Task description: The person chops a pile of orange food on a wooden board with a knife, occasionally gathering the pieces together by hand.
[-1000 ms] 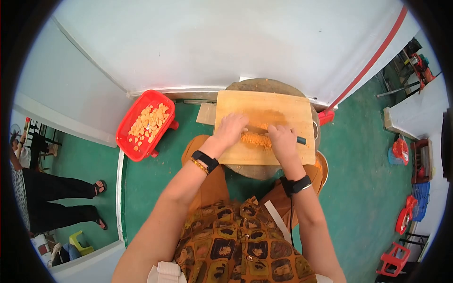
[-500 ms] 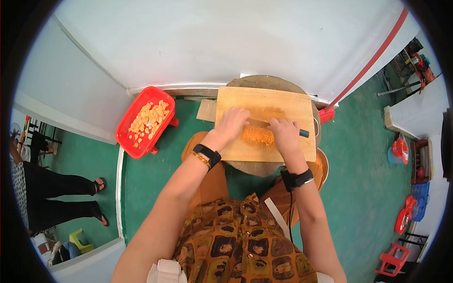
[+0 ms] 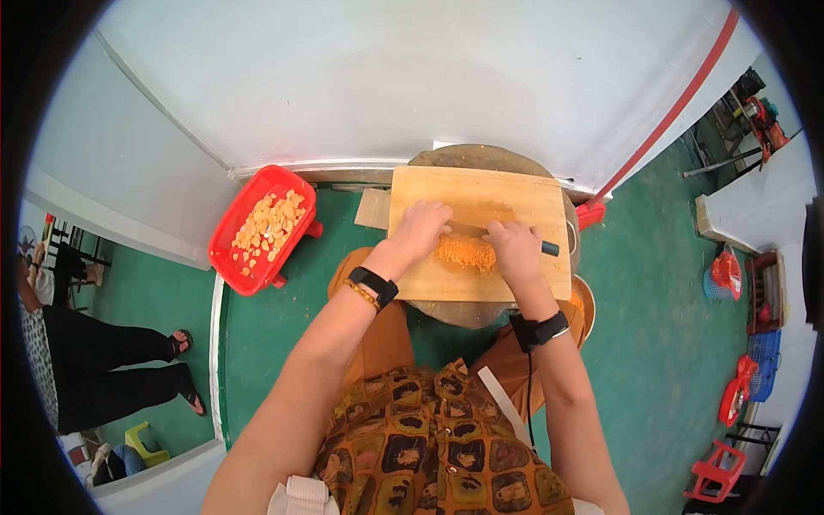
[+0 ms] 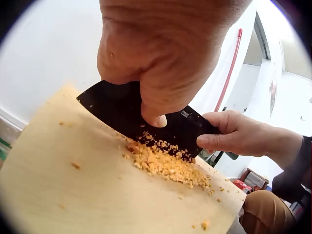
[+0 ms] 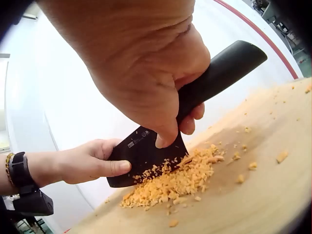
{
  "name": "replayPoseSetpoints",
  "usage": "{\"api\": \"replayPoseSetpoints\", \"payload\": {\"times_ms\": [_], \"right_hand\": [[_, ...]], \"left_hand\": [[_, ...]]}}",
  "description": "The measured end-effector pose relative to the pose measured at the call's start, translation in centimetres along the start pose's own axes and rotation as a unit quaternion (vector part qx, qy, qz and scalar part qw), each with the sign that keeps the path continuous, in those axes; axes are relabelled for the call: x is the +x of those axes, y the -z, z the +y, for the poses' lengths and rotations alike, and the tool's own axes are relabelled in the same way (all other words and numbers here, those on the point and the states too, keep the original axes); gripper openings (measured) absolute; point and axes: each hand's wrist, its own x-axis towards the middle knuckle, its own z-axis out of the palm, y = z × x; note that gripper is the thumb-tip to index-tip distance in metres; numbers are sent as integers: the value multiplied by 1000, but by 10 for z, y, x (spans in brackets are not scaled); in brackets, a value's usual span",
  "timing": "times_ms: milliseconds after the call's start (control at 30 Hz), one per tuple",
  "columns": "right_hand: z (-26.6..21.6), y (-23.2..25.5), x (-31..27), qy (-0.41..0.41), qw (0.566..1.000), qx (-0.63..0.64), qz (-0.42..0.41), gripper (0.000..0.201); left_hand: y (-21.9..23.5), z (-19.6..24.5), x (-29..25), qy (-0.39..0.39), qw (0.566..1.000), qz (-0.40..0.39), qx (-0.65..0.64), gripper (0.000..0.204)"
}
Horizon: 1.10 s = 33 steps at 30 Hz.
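A black-bladed cleaver (image 4: pixel 114 107) stands on edge against a heap of finely chopped orange bits (image 5: pixel 175 185). Its blade runs across a wooden cutting board (image 3: pixel 421 287). My left hand (image 3: pixel 419 230) pinches the blade near its far end, thumb on the near face and fingers over the spine. At the other end, my right hand (image 3: pixel 516 256) grips the cleaver where handle meets blade, thumb pressed to the blade's side. The dark handle (image 5: pixel 224 68) sticks out past that hand. Orange crumbs cling to the lower part of the blade.
The board lies on a round wooden stump (image 3: pixel 468 155) close to the white wall. On the left a red basin (image 3: pixel 225 258) holds orange slices. A bowl (image 3: pixel 590 302) with orange bits sits by my right knee. Another person (image 3: pixel 112 335) stands at far left.
Both hands keep their hold on the cleaver. The blade has tilted slightly, and more of its dark face shows than half a second ago. The heap stays in about the same place.
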Motion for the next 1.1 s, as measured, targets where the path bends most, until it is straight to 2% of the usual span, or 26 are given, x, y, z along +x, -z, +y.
{"api": "replayPoseSetpoints", "payload": {"times_ms": [67, 133, 267, 367, 567, 633, 733, 867, 1100], "right_hand": [[-1, 4, -1, -1, 1000, -8, 24, 14], [-2, -7, -9, -3, 1000, -14, 10, 14], [1, -3, -3, -7, 1000, -4, -11, 14], [0, 5, 1, -14, 1000, 4, 26, 14], [3, -4, -1, -15, 999, -11, -33, 15], [4, 1, 4, -11, 1000, -20, -15, 15], [2, -8, -7, -14, 999, -26, -15, 15], [2, -5, -3, -19, 999, -21, -38, 14], [-10, 15, -7, -2, 1000, -13, -13, 14]], "left_hand": [[0, 5, -3, 8, 1000, -8, 5, 14], [4, 10, -1, 27, 999, -26, 26, 11], [0, 3, 2, 6, 1000, 2, 15, 12], [0, 4, 1, -2, 1000, 1, 28, 12], [3, 3, 4, -4, 1000, -8, 20, 11], [8, 9, 5, -4, 1000, 6, 25, 10], [1, 8, 5, 19, 998, -50, 37, 10], [2, 6, 6, 26, 999, -41, 22, 10], [14, 10, -8, -8, 1000, 14, 9, 15]]}}
